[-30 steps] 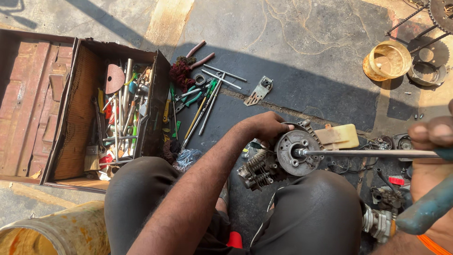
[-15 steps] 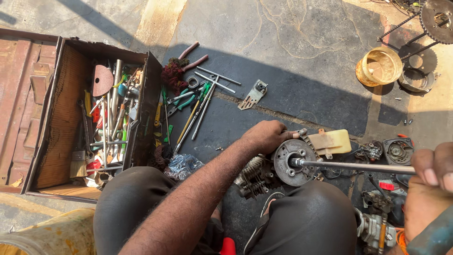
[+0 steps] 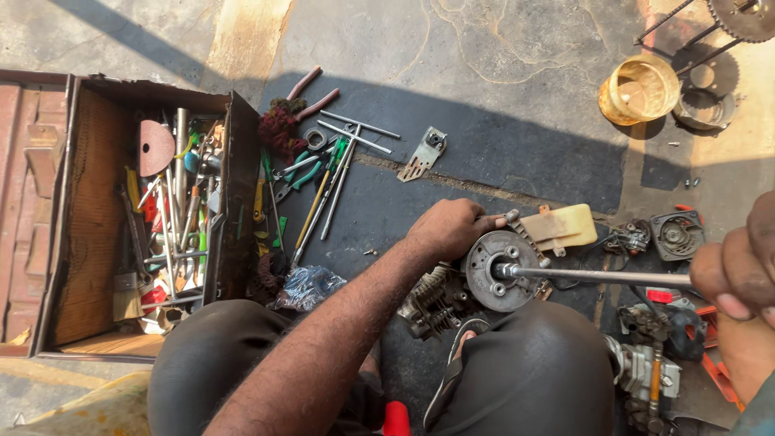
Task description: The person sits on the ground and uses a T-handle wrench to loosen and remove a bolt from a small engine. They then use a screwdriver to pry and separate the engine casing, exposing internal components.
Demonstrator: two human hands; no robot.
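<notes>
the left hand (image 3: 449, 228) is closed over the top edge of the round metal flywheel (image 3: 496, 270) of a small engine (image 3: 440, 300), which lies on the floor between the person's knees. the right hand (image 3: 739, 270), at three o'clock, is closed around the far end of a long socket wrench (image 3: 597, 276) whose head sits on the nut at the wheel's centre. to do this well, i judge the left hand must brace the wheel firmly so it cannot spin, and the wrench must stay square on the nut so it does not slip. an open toolbox (image 3: 137, 218) sits at nine o'clock, with loose tools (image 3: 323, 173) beside it.
</notes>
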